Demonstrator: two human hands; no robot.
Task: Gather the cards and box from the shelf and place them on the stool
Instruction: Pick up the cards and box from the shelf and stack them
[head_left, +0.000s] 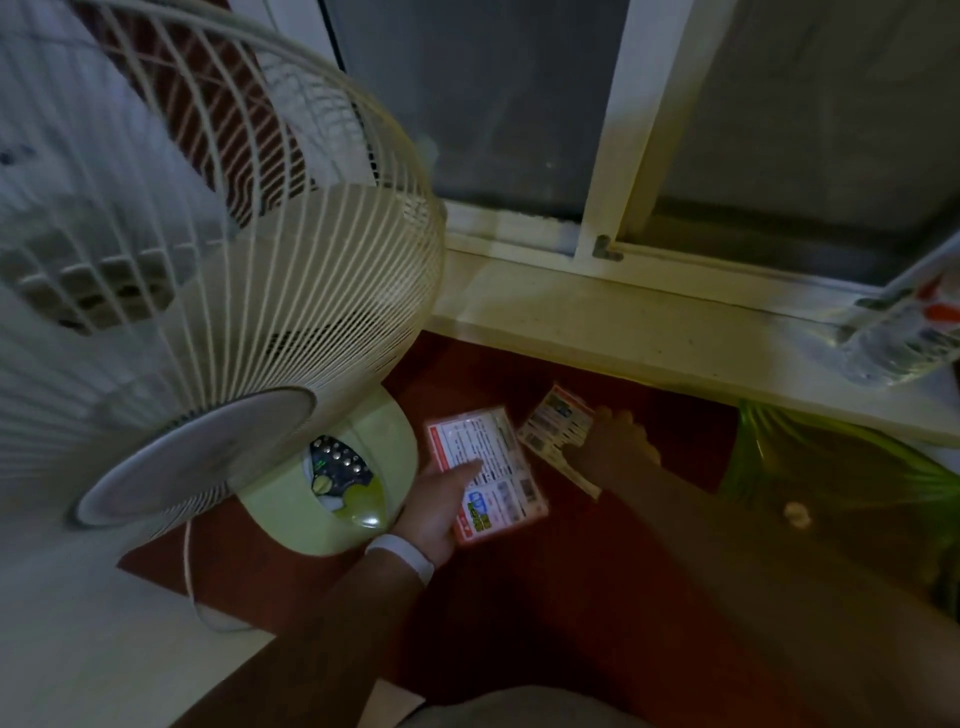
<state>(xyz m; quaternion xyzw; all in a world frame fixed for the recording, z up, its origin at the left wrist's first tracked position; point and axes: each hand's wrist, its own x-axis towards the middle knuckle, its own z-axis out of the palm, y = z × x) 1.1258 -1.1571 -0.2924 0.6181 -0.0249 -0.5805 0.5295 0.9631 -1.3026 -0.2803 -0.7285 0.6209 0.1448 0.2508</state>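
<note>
Nearest the camera, the person's two bare forearms extend forward and down over a dark red surface (545, 597); whether this is the stool cannot be determined. The left hand (441, 506), with a white band (402, 556) at the wrist, is closed around the lower left edge of the box (488, 475), a flat red-bordered pack with a white printed face, thumb lying across its front. The box is held tilted, just beside the pale green base (332, 493) of a standing fan. The right hand (618, 447) sits in shadow to the right of the box, fingers bent down onto a loose fan of cards (558, 431) with red and white printed faces; the cards appear pinched at their right edge, though the grip itself is too dark to confirm. Box and cards lie near each other without clear contact. The fan's cream wire guard (234, 249) fills the upper left. A pale ledge (623, 322) runs beneath a window frame (618, 156), carrying a clear plastic bottle (904, 332) at far right. A green translucent item (831, 467) lies below the ledge, unidentified.
</note>
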